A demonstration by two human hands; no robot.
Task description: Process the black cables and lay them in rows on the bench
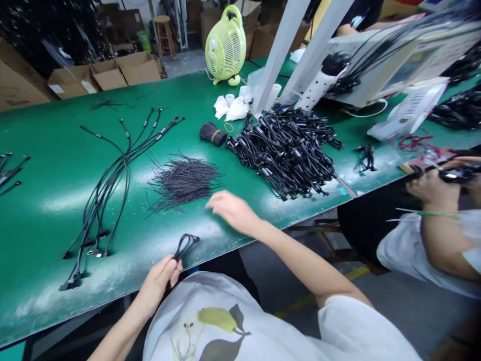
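My left hand [164, 273] is closed around a folded black cable [187, 244] at the table's front edge, its looped end sticking out past my fingers. To the right, my right hand [233, 213] hovers over the table, slightly blurred, with fingers stretched to the left and nothing visible in them. Just beyond its fingertips lies a loose heap of thin black twist ties [184, 181]. Several long black cables with plugs [122, 163] are spread out on the left. A big pile of bundled black cables [289, 150] lies beyond my right hand.
The green table [41, 200] runs across the view. On it are a banded bundle of ties [212, 134], a rubber band [229, 127], a light green fan [226, 46] and a grey post [280, 55]. At right, a co-worker's hands [436, 188] hold something black. Cardboard boxes [139, 67] stand behind.
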